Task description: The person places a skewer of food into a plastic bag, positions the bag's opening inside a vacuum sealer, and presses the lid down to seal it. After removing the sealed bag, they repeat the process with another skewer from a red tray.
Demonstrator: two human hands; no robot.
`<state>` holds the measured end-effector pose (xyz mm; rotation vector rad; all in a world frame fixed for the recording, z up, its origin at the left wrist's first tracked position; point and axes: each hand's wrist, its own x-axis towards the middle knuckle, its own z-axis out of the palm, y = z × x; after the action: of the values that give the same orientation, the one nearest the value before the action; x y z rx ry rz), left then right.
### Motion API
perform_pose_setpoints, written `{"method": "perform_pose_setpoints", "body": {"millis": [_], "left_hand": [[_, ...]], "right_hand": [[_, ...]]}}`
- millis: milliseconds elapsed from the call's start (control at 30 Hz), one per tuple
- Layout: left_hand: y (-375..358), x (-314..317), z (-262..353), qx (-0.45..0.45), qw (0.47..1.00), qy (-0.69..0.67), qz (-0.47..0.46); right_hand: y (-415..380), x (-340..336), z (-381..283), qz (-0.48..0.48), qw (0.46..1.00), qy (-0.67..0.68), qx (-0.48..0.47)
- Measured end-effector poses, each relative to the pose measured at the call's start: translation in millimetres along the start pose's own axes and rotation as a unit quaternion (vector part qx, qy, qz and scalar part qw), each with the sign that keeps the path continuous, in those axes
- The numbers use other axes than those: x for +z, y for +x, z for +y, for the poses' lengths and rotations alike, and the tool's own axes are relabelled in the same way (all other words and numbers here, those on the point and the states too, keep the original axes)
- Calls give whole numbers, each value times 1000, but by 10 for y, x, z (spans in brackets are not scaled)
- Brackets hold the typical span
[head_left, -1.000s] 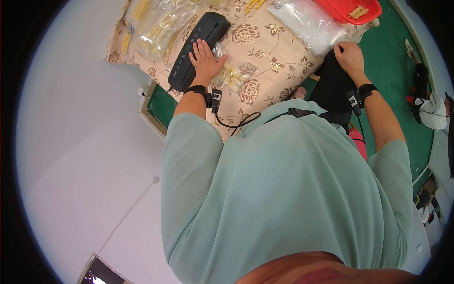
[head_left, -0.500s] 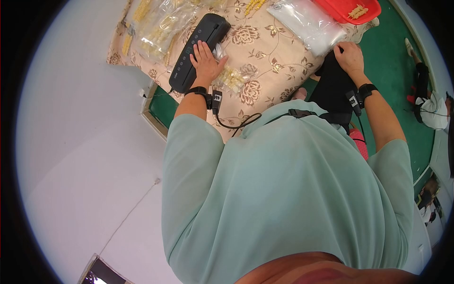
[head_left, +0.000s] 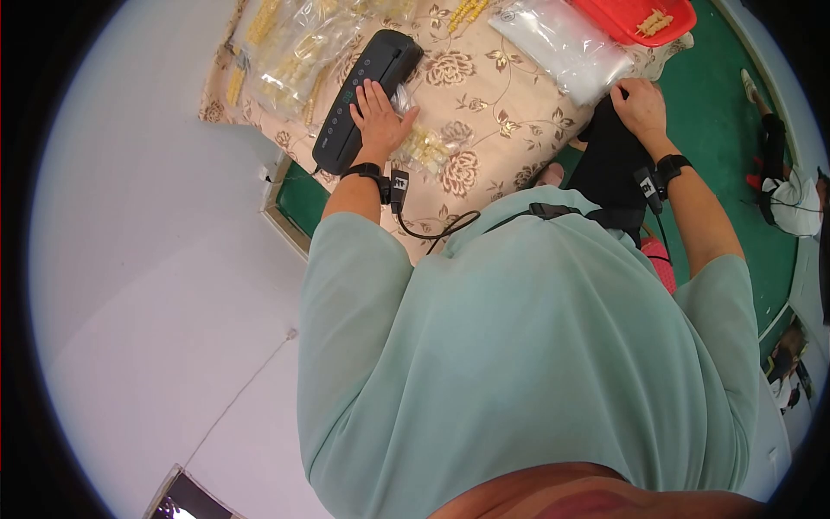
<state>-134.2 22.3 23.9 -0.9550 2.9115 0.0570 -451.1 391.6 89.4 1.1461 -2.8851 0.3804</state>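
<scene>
My left hand (head_left: 380,125) lies with fingers spread on the lid of a black vacuum sealer (head_left: 380,62), which stands aslant on a flowered tablecloth (head_left: 493,130). Beside that hand, a clear bag with pale yellow pieces (head_left: 424,149) sticks out from the sealer's right side; its other end is hidden. My right hand (head_left: 640,104) rests on my black-clothed knee near the table edge, fingers bent downward and their tips partly out of sight. Whether it holds anything cannot be made out.
Filled clear bags (head_left: 298,65) lie at the table's upper left. Yellow corn-like strips (head_left: 467,12) are at the top. A stack of clear bags (head_left: 562,48) and a red basket (head_left: 683,19) with pale pieces sit at the upper right. Another person (head_left: 791,203) is at the far right.
Both hands keep their places. The whole view has shifted very slightly; nothing has been taken hold of or let go.
</scene>
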Motion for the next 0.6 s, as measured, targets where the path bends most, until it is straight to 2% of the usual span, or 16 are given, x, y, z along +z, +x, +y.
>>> {"method": "perform_pose_setpoints", "body": {"millis": [600], "left_hand": [[5, -47, 24, -11, 1000, 7, -23]], "right_hand": [[-8, -76, -54, -8, 1000, 7, 5]]}}
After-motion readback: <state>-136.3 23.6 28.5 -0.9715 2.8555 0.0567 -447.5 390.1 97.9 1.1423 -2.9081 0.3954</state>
